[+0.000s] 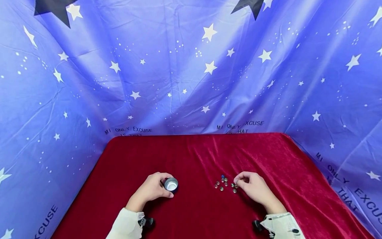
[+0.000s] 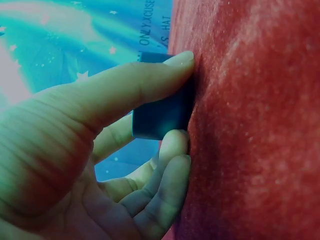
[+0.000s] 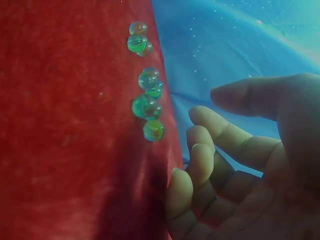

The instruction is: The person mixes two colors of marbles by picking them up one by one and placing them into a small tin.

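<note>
Fingers of the left hand (image 1: pixel 152 190) grip a small metal cup (image 1: pixel 171 184); right hand (image 1: pixel 253 188) fingers, loosely curled and empty, rest beside glass marbles (image 1: pixel 224 183) on the red counter (image 1: pixel 197 156)

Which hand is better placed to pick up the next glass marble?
Right. The right hand hovers with loosely curled, empty fingers beside the cluster of small glass marbles on the red velvet cloth. The left hand is busy gripping the small round metal cup, farther from them.
</note>
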A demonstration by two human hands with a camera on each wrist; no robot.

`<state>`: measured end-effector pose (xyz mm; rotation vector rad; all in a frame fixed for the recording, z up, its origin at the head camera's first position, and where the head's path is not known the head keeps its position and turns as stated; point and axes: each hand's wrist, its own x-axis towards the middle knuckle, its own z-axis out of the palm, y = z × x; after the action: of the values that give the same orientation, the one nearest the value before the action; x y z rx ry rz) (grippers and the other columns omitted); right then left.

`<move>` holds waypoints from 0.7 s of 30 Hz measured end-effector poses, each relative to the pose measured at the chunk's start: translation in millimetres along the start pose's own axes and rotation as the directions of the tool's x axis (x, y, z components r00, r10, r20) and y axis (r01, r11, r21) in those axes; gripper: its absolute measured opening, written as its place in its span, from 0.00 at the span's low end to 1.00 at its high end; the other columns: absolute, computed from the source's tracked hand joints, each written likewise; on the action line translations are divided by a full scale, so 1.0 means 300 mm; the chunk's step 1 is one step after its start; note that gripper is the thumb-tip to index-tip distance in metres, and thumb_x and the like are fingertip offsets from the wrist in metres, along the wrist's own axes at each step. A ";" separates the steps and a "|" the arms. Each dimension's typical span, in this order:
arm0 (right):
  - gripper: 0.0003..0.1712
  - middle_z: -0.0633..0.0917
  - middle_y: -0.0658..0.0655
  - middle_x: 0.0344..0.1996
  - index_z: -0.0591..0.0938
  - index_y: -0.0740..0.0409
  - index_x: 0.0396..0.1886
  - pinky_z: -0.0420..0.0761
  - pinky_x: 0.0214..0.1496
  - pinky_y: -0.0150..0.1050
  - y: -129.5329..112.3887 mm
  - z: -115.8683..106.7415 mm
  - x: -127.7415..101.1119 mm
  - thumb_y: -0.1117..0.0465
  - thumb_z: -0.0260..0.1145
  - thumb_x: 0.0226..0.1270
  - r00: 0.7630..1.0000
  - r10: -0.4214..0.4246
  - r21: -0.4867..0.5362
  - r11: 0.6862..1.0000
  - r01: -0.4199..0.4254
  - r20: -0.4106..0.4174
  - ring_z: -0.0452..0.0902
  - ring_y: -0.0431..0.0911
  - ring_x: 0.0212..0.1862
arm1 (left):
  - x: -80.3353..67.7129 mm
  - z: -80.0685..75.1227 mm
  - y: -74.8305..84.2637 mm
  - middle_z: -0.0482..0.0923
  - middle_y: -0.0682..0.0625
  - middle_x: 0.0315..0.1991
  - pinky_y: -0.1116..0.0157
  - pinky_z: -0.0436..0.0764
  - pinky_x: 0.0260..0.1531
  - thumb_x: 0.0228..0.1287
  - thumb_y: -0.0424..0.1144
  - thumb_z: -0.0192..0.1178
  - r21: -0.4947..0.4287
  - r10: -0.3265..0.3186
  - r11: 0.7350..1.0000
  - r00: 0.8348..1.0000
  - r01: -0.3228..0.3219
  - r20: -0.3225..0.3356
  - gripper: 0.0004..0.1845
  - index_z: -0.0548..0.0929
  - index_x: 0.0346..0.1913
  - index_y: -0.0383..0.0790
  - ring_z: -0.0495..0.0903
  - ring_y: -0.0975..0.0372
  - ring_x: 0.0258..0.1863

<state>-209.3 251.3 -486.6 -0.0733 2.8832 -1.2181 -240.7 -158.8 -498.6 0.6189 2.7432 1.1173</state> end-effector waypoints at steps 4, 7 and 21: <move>0.02 0.87 0.46 0.29 0.89 0.47 0.37 0.74 0.37 0.33 0.016 0.006 -0.007 0.56 0.72 0.67 1.000 0.012 0.021 1.000 -0.012 0.013 0.75 0.37 0.31 | 0.004 0.003 -0.007 0.82 0.56 0.32 0.65 0.77 0.38 0.37 0.38 0.86 -0.001 -0.023 1.000 1.000 0.023 -0.005 0.28 0.89 0.47 0.52 0.80 0.64 0.34; 0.03 0.87 0.46 0.29 0.89 0.47 0.37 0.74 0.36 0.33 0.023 0.008 -0.011 0.56 0.73 0.66 1.000 0.020 0.042 0.999 -0.021 0.017 0.75 0.37 0.31 | 0.004 0.005 -0.011 0.82 0.56 0.33 0.65 0.77 0.37 0.36 0.38 0.86 -0.012 -0.034 0.999 0.999 0.034 -0.014 0.28 0.89 0.47 0.52 0.80 0.64 0.33; 0.10 0.81 0.48 0.22 0.88 0.49 0.33 0.74 0.29 0.33 0.039 0.017 -0.018 0.54 0.81 0.54 0.998 0.058 0.042 0.997 -0.059 0.041 0.73 0.38 0.24 | 0.000 0.018 -0.020 0.82 0.55 0.33 0.67 0.79 0.34 0.36 0.38 0.87 -0.052 -0.068 0.997 0.996 0.066 -0.052 0.28 0.89 0.46 0.52 0.80 0.65 0.28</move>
<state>-204.2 256.0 -498.6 -0.0122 2.8033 -1.2532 -241.2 -159.2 -506.5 0.4940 2.7485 1.2003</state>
